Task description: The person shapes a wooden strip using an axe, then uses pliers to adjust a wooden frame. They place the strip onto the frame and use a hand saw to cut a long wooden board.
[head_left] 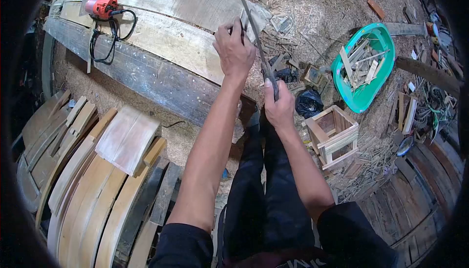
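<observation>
My right hand (279, 104) is wrapped round the handle of a long, narrow dark tool (257, 38), which looks like a saw and points up and away from me. At the left of its blade, my left hand (234, 48) pinches a small flat piece (244, 20) close against the blade. Both hands are above the right end of the plank workbench (195, 50). What exactly the small piece is cannot be made out.
A red power tool (105, 7) with a black cord lies on the bench. Curved boards (93, 199) are stacked at lower left. On the right are a green tub (361, 99) of wood scraps, a wooden frame stool (337, 143) and a black bag (309, 103). Shavings cover the floor.
</observation>
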{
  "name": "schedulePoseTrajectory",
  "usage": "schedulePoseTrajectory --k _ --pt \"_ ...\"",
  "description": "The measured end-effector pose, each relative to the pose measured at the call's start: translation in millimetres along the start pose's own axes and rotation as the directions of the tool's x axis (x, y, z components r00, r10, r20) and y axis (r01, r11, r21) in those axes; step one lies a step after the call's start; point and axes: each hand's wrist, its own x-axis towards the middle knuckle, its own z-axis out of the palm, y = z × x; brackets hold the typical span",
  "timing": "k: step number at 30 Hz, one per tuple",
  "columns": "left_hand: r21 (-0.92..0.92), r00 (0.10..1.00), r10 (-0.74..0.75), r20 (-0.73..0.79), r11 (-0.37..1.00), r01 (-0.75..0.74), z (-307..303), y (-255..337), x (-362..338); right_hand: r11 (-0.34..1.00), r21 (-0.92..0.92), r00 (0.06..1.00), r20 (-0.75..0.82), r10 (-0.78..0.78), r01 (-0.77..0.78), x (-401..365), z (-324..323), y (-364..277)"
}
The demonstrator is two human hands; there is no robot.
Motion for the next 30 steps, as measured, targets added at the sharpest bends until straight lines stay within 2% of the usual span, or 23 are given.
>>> schedulePoseTrajectory --k 2,6,9,12,13,16,19,22,28,30 --pt "-0.012 0.999 -0.027 0.021 1.0 0.027 -0.4 -1.6 1.8 0.998 0.009 0.998 0.038 0.057 -0.058 -3.6 -5.5 -3.5" --pt "-0.045 1.0 -0.014 -0.013 0.999 0.014 0.1 -3.9 2.8 0.997 0.077 0.999 -0.045 0.012 -0.009 7.6 -7.7 -7.3" --pt "-0.151 0.996 0.05 0.073 0.988 -0.038 -4.1 -12.8 10.7 0.996 0.087 0.999 -0.027 0.017 -0.015 27.2 -3.2 -5.7" --pt "-0.004 0.953 0.228 0.2 0.973 -0.232 -23.0 -17.8 25.7 0.998 0.035 0.998 -0.037 -0.048 0.049 28.5 4.1 -6.5" --pt "0.049 0.935 0.276 0.224 0.955 -0.294 -23.1 -22.2 27.2 1.0 0.005 1.0 -0.01 -0.006 0.006 27.0 4.9 -8.2" --pt "-0.025 0.938 0.309 0.156 0.951 -0.309 -17.6 -26.4 27.9 1.0 0.019 1.0 -0.009 -0.018 0.018 25.6 10.0 -4.2" --pt "0.06 0.936 0.303 0.18 0.946 -0.318 -14.8 -27.0 28.0 0.998 0.052 0.999 -0.026 -0.038 0.039 25.8 11.9 -6.3" --pt "0.113 0.93 0.287 0.231 0.941 -0.319 -16.4 -26.7 27.2 1.0 0.009 1.0 -0.009 -0.02 0.021 26.5 10.3 -11.1" --pt "0.099 0.934 0.274 0.227 0.948 -0.302 -15.4 -27.6 27.7 0.999 0.046 1.0 0.02 0.015 -0.016 26.4 4.1 -21.6" --pt "0.101 0.936 0.275 0.221 0.948 -0.302 -14.6 -29.2 28.5 1.0 0.016 1.0 -0.005 -0.02 0.02 27.7 8.0 -17.9"
